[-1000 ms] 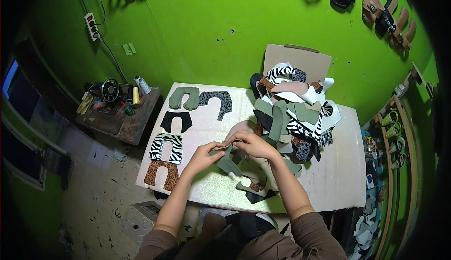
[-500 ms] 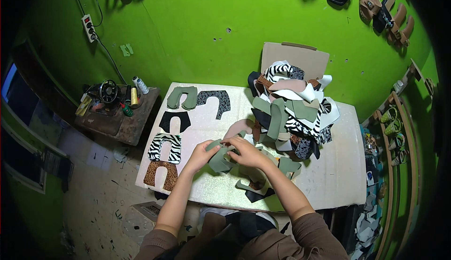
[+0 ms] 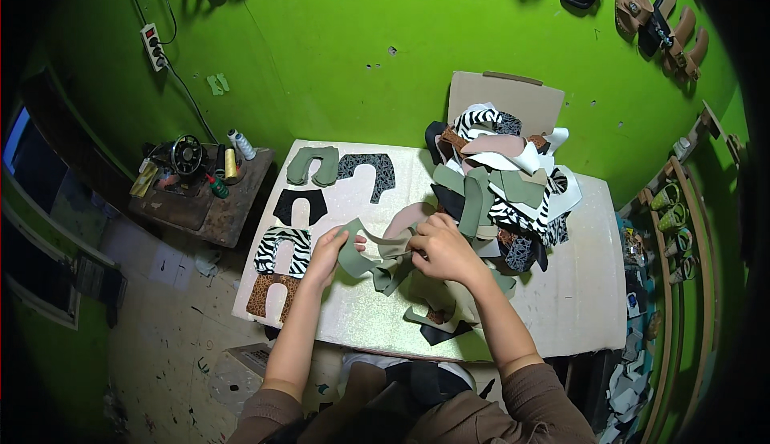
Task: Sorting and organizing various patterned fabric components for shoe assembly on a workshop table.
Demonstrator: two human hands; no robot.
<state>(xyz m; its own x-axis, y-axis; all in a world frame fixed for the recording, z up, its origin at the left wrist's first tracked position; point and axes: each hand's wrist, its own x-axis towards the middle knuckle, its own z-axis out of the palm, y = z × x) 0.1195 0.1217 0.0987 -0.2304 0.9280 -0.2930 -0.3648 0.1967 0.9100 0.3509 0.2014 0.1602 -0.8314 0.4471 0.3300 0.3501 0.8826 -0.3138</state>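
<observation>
At a pale worktable [image 3: 561, 316] set against a bright green wall [image 3: 361, 59], we look down on two bare hands working one olive-green cut piece [image 3: 365, 259] of shoe upper material. The left hand [image 3: 329, 253] pinches the piece's left lobe between thumb and fingers, while the right hand [image 3: 437, 247] is closed around its other end, so both hands are grasping the same piece and hold it just above the tabletop, near the middle of the front half.

Just beyond the right hand we see a tall heap of cut pieces [image 3: 501, 187] in olive, zebra print, pink, white and black, spilling from an open cardboard box [image 3: 505, 99] at the table's far edge. To the left, sorted shapes lie flat and apart: an olive one [image 3: 313, 165], a dark speckled one [image 3: 369, 173], a black one [image 3: 300, 205], a zebra-striped one [image 3: 282, 250] and a leopard-print one [image 3: 271, 293]. A few more scraps [image 3: 437, 316] lie under the right forearm.

Left of the table, a sewing machine [image 3: 186, 155] and thread spools [image 3: 237, 155] sit on a low wooden stand. Sandals [image 3: 658, 11] hang on the wall above.
</observation>
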